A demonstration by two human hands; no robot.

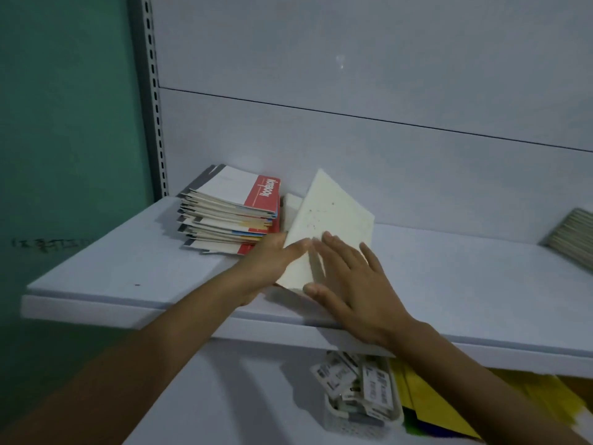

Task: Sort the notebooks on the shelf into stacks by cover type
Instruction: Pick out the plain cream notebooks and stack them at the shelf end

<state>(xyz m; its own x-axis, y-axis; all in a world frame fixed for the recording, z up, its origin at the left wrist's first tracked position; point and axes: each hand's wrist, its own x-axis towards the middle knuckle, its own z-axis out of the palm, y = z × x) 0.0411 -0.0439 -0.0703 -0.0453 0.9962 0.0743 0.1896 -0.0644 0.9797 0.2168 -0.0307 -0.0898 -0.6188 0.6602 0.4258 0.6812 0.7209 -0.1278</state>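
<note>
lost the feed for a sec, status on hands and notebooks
Left hand grips cream notebook at its edge, right hand flat on its cover. Notebook tilted, beside red-and-white stack on shelf. Nothing in the way.

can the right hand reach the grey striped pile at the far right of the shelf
Probably yes: only bare white shelf lies between the right hand and the grey striped pile. The hand rests flat on the tilted cream notebook, which the left hand grips.

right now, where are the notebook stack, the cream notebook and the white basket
notebook stack (236,191): head view, white part of the top cover
cream notebook (333,216): head view, middle of its tilted cover
white basket (346,425): head view, its front wall
</note>
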